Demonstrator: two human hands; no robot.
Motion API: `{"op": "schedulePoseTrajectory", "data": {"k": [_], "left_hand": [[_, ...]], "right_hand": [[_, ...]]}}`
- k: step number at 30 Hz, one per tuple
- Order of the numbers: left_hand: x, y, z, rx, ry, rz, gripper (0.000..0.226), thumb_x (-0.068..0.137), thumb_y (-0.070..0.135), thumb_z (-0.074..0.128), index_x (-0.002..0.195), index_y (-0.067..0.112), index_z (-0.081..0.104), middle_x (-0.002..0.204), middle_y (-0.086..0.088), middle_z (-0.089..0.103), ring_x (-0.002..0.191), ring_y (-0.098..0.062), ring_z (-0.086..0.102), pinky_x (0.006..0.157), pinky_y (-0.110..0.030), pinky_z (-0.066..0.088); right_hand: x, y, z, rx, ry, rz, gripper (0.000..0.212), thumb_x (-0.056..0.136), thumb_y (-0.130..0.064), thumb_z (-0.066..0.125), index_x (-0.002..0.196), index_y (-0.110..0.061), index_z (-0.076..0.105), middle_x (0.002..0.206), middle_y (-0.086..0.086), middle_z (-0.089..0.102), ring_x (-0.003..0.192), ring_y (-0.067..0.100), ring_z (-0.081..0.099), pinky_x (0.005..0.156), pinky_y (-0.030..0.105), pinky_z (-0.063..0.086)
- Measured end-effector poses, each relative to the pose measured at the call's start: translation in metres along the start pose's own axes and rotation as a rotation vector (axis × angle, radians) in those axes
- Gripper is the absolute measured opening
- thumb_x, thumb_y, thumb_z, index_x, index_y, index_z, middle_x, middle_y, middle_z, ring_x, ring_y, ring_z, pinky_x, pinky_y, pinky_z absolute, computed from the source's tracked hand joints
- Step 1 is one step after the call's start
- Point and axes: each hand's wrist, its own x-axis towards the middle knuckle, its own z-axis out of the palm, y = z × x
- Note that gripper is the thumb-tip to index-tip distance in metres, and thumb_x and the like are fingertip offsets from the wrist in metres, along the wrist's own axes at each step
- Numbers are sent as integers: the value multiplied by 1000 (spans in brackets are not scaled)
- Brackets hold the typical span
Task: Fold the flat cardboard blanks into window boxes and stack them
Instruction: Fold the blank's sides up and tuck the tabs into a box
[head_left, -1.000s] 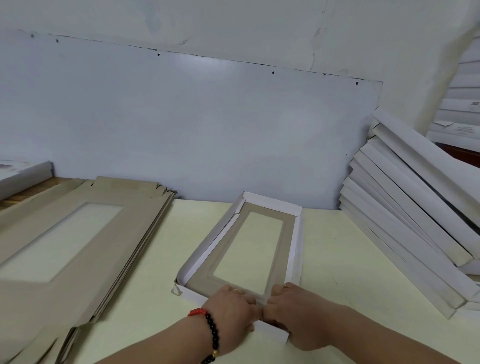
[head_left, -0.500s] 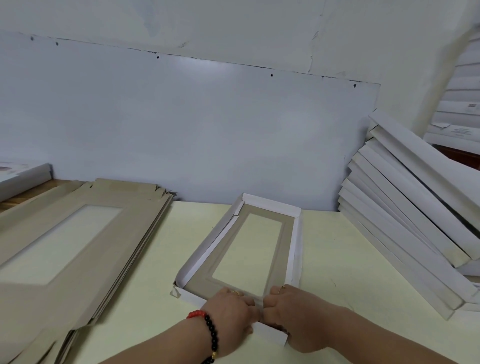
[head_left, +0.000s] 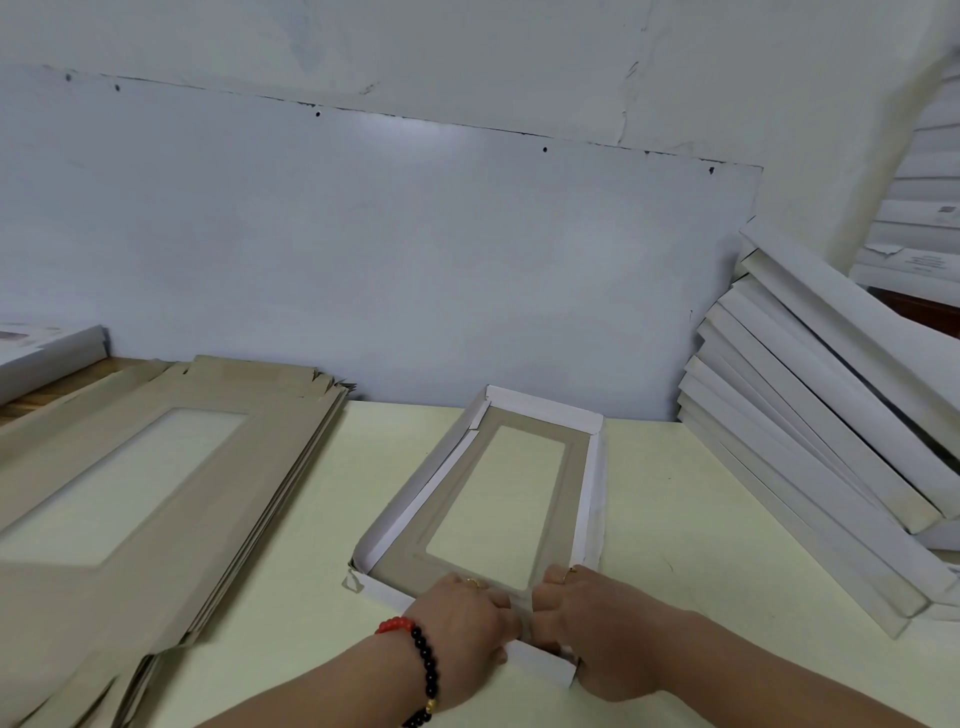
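I am in the folding step, working on the near end wall of the window box (head_left: 498, 499), which lies open side up on the pale yellow table (head_left: 675, 519), in the middle, between the stack of flat blanks (head_left: 156, 467) at my left and the leaning stack of finished boxes (head_left: 810, 441) at my right. My left hand (head_left: 462, 623) and right hand (head_left: 597, 623) sit side by side on that near wall, knuckles almost touching, fingers curled down over the edge and pressing the flap inward; thumbs seem to be on the outside face (partly hidden, so I cannot tell exactly). Neither hand is lifting anything; both are closed on the cardboard rim. The far wall and the two long walls already stand upright, white faces outward, with the grey inner panel and its rectangular window lying flat on the table. At the near left corner a small tab (head_left: 353, 582) sticks out loose, so I judge that corner is not yet locked.

Next, I think, the near flap must be pushed fully down inside until it holds, then that stray tab tucked in. After that the box needs a grip on its long sides and a lift across to the leaning stack, laid to match its slant. The stack leans a good deal, so I would set it down gently.
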Motion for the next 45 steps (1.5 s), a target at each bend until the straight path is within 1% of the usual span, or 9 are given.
{"op": "schedulePoseTrajectory", "data": {"k": [8,18,21,25,31,34,38,42,45], "left_hand": [[-1,0,1,-23,7,0,26,96,22,45,117,15,56,122,-6,55,117,-28,46,93,-35,31],[-1,0,1,-31,8,-1,27,96,23,44,120,18,55,121,-4,55,117,-27,46,93,-36,32],[-2,0,0,-34,2,-8,28,97,23,44,123,18,54,121,-4,56,117,-27,47,94,-36,32],[-2,1,-1,-36,-2,-19,28,98,23,43,122,17,56,118,-4,56,115,-26,47,93,-37,33],[-1,1,-1,-28,-23,-24,27,98,24,43,119,16,56,117,-5,56,115,-27,47,94,-38,34],[-1,1,-1,-40,-25,-26,27,98,24,43,119,16,56,117,-5,56,115,-27,47,94,-38,34],[-1,0,-1,-51,-28,-30,27,98,24,43,120,16,56,119,-4,56,116,-27,47,95,-38,34],[-1,0,0,-64,-21,-32,27,97,24,43,119,17,57,118,-4,56,116,-26,47,94,-37,35],[-2,0,0,-65,-13,-33,27,97,23,43,119,17,57,117,-4,56,115,-27,47,93,-37,35]], "right_hand": [[5,1,2,25,20,-54,11,83,-15,54,93,-19,58,93,3,52,91,24,44,84,34,37],[3,2,0,44,-6,-25,14,82,-13,53,94,-18,57,89,1,52,89,18,41,80,32,36],[2,0,0,16,-24,-13,20,79,-8,51,96,-17,54,85,1,53,89,19,41,74,30,27],[-1,-2,-4,60,-36,21,19,75,-3,48,84,-20,49,83,4,54,91,22,42,76,31,30],[-5,-3,-4,107,-31,53,14,75,-8,49,83,-20,50,87,3,55,95,21,43,75,29,27],[-6,-2,-2,188,-18,87,15,76,-9,49,83,-22,51,85,-2,56,93,10,41,77,25,24],[-11,-1,0,357,6,161,16,77,-16,55,91,-25,55,80,-18,42,87,-16,32,79,8,19],[-12,-2,1,190,42,129,10,76,-26,56,78,-30,47,79,-14,45,94,4,39,81,21,21],[-14,-3,-2,83,52,135,4,78,-32,53,81,-29,52,86,-11,48,99,11,41,83,24,21]]}}
